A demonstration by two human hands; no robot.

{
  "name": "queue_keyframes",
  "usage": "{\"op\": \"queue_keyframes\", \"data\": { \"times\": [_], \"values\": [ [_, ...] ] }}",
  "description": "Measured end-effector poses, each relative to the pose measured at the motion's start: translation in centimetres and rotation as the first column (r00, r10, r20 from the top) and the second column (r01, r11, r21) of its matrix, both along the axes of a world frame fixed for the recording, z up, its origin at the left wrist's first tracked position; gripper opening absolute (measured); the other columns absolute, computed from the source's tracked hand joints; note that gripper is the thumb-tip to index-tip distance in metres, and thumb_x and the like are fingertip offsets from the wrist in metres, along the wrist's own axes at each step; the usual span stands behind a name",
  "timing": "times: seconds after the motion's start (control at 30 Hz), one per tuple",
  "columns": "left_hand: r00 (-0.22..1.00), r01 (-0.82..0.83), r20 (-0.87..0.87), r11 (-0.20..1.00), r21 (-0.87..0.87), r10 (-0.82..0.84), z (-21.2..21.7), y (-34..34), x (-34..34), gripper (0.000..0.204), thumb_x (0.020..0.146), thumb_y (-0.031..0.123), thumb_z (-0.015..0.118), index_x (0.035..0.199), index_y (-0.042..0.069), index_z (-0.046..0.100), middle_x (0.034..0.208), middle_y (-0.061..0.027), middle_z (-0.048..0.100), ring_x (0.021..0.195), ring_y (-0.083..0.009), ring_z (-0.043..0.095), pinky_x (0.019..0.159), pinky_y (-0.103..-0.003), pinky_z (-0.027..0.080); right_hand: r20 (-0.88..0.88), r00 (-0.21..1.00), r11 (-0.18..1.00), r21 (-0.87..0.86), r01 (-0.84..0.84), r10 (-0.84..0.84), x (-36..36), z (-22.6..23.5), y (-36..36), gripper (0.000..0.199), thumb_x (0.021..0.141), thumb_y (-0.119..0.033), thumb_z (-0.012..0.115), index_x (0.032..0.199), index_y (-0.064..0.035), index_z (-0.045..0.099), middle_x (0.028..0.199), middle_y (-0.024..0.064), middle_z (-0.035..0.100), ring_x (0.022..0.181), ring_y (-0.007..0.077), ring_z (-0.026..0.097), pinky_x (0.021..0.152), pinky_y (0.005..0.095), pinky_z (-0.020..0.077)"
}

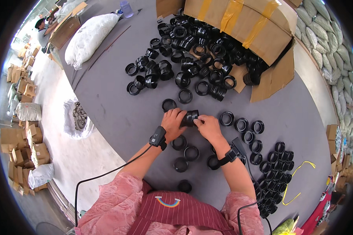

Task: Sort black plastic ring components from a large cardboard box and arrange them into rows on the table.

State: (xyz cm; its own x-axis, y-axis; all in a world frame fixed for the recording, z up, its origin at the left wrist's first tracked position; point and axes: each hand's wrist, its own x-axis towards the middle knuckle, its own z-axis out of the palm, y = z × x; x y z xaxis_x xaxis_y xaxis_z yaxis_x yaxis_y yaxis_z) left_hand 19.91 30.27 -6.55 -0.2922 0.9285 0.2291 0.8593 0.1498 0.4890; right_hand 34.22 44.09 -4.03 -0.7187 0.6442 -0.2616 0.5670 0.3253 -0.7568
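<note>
At the far left, saw a stuffed white sack on the grey table, well apart from both hands. Toward the middle, saw a loose ring just beyond the left hand. Had that hand closed round the left part of a black collar, with fingers curled over from the far side and partly hidden. Held the collar between the two hands, with its long axis running roughly left to right and its right end angled slightly up the table. Could not tell one piece from two set end to end. Had the right hand at that right end, folded, with thumb and forefinger nearly together at the rim; could not tell a firm pinch from a light touch. From there, found the collar leftward and a little farther up the table. Judged the left hand nearer, covering more of its length. Farther right, saw scattered rings, then packed rows of rings.
</note>
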Motion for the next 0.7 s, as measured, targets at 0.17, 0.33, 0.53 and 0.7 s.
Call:
{"op": "queue_keyframes", "data": {
  "times": [0.17, 0.33, 0.53, 0.7],
  "values": [
    [0.997, -0.039, 0.062, 0.999, 0.027, 0.038, -0.4, -0.5, 0.7, 0.071, 0.062, 0.013, 0.081, 0.127, 0.005, 0.053, 0.124, -0.0149, 0.054, 0.115, -0.0348, 0.052, 0.097, -0.046, 0.041, -0.015, 0.999, 0.999, 0.015, 0.044, -0.043, -0.1, 1.8, -1.2, 0.021, 0.083, -0.022, 0.069, 0.088, -0.0011, 0.069, 0.085, 0.0216, 0.068, 0.085, 0.0379, 0.067, 0.076, 0.045, 0.052],
    [0.935, -0.26, 0.27, 0.962, 0.079, 0.23, -1.5, -2.6, 0.2, 0.071, 0.066, 0.017, 0.081, 0.13, 0.006, 0.052, 0.131, -0.0151, 0.052, 0.123, -0.0357, 0.049, 0.102, -0.046, 0.037, -0.07, 0.994, 0.922, 0.371, 0.106, -0.087, 0.2, 1.9, 0.5, 0.019, 0.084, -0.021, 0.069, 0.088, -0.0024, 0.068, 0.085, 0.0186, 0.068, 0.083, 0.0363, 0.067, 0.074, 0.0446, 0.052],
    [0.905, -0.23, 0.368, 0.973, 0.008, 0.212, -1.9, -5.2, 0.0, 0.072, 0.068, 0.018, 0.081, 0.133, 0.009, 0.052, 0.132, -0.0139, 0.052, 0.124, -0.0352, 0.05, 0.104, -0.046, 0.037, 0.131, 0.982, 0.788, 0.586, -0.188, 0.136, -0.1, -0.6, -1.1, 0.028, 0.083, -0.027, 0.07, 0.102, -0.0063, 0.069, 0.101, 0.016, 0.065, 0.095, 0.0368, 0.065, 0.082, 0.045, 0.0527],
    [0.936, -0.178, 0.324, 0.98, 0.087, 0.141, -3.5, -5.4, -0.3, 0.075, 0.067, 0.016, 0.082, 0.136, 0.011, 0.051, 0.13, -0.0127, 0.054, 0.12, -0.0345, 0.053, 0.099, -0.045, 0.042, -0.053, 0.988, 0.959, 0.253, -0.127, 0.145, -4.4, 1.0, -7.0, 0.057, 0.078, -0.03, 0.074, 0.127, -0.0062, 0.058, 0.115, 0.02, 0.061, 0.104, 0.0393, 0.063, 0.09, 0.0442, 0.052]
  ]
}}
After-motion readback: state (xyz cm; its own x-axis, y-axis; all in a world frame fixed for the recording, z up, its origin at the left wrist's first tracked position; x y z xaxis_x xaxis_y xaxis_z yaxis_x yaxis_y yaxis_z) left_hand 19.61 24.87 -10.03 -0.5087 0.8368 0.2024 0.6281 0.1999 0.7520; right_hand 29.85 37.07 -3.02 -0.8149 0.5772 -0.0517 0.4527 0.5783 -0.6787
